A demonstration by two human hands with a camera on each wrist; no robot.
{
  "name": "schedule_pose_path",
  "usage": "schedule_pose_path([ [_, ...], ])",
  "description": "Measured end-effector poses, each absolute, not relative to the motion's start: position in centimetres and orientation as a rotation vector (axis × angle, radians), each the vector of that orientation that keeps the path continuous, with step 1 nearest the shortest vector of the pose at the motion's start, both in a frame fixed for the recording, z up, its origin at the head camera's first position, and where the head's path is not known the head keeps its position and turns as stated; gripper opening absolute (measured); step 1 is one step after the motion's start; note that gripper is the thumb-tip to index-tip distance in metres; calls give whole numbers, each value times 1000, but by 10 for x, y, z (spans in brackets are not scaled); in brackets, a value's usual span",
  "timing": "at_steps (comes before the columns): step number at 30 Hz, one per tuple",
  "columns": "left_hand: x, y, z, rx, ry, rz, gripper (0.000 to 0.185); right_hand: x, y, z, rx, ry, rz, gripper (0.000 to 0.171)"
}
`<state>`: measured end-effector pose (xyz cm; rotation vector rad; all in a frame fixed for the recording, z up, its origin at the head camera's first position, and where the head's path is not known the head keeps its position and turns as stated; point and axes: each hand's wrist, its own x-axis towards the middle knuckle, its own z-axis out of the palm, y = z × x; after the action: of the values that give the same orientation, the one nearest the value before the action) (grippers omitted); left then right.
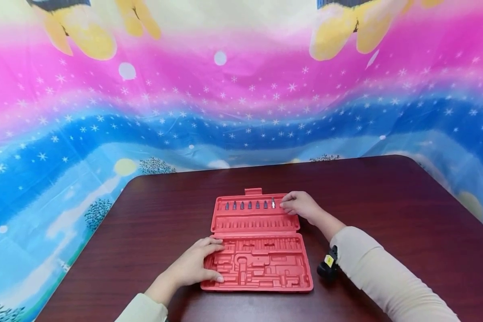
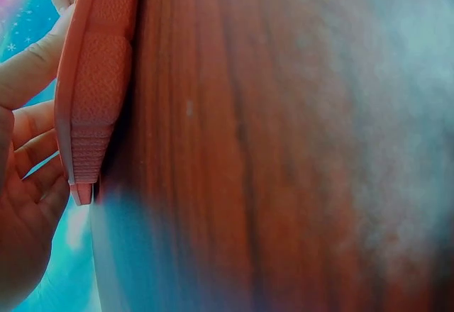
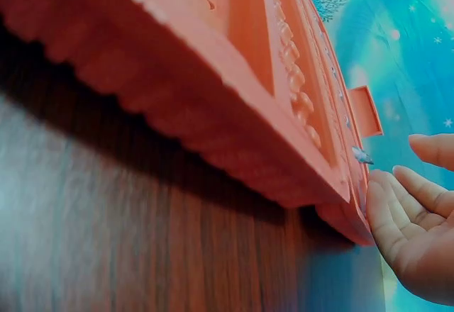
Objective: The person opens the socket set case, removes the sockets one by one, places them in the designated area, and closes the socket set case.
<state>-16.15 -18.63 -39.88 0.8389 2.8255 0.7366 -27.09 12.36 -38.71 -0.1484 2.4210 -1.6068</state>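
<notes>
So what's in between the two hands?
The open red tool case lies between them on the table, seen in the head view. The left hand rests on its near half; the right hand touches the far half beside the bits.

Head view: high, facing forward and down over the worktop [image 1: 386, 201], far enough back to take in the whole open red tool case [image 1: 257, 250] and the backdrop behind it.

Left wrist view: very close, low beside the case's near left edge [image 2: 92, 92], worktop blurred.

Right wrist view: low, close at the case's far right corner [image 3: 234, 113].

All three views share the case.
</notes>
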Motion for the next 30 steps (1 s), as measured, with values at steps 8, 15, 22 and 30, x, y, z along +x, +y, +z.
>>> schedule_pose_path([
  [8, -160, -188, -402, 851, 2817, 771, 66, -278, 109, -390, -123, 2386, -1618, 26],
  [15, -160, -188, -403, 875, 2804, 763, 66, -283, 98, -387, -30, 2408, -1555, 27],
  [22, -162, -188, -403, 878, 2812, 752, 64, -288, 93, -387, -38, 2422, -1535, 28],
  [30, -163, -188, -402, 870, 2814, 751, 66, -292, 92, -388, -28, 2418, -1526, 28],
])
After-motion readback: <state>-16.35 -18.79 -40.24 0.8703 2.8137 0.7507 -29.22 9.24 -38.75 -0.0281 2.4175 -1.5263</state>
